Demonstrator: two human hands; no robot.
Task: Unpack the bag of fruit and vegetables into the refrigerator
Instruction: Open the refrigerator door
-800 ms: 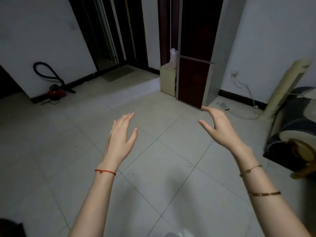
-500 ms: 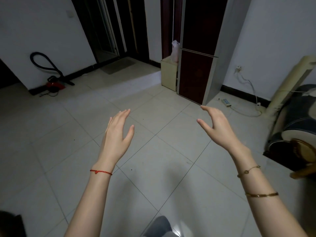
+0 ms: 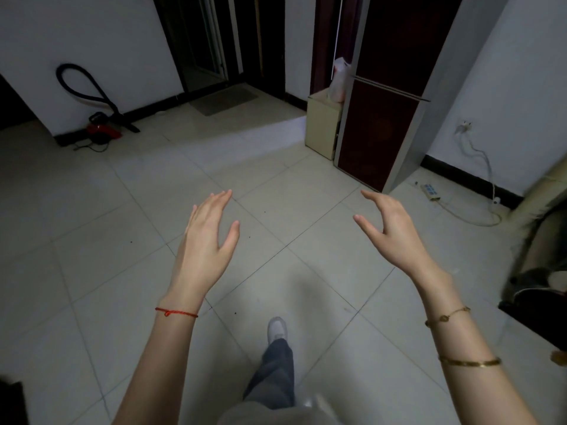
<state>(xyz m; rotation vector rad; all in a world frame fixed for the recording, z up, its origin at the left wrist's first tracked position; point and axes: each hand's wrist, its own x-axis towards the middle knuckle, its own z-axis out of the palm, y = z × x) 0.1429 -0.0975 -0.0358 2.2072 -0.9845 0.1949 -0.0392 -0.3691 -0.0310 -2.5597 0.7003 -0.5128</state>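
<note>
A: While both arms reach forward over the tiled floor [image 3: 129, 271], where does the refrigerator [image 3: 383, 118] stand?

B: Item one, refrigerator: dark maroon doors, grey side panel, both doors closed, upright against the far wall. It is well ahead of both hands and nearer the right one.

A: And the bag?

B: Item two, bag [image 3: 339, 79]: pale plastic, pinkish contents, too small to identify. It sits on top of a low cream cabinet [image 3: 322, 124] that stands just beside the refrigerator, on its left. It is well apart from both hands.

A: State of the hands?

B: Item three, left hand [image 3: 208, 240]: fingers spread, palm turned inward, holding nothing, red string at the wrist. Item four, right hand [image 3: 392, 231]: fingers loosely curved, thumb apart, holding nothing, two gold bracelets on the forearm.

A: Anything else near the refrigerator?

B: A power strip [image 3: 431, 191] lies on the floor to the right of the refrigerator. A red vacuum cleaner [image 3: 102, 130] rests far to its left, against the wall. One foot in a grey shoe [image 3: 277, 328] is on the floor, below and between the hands.
</note>
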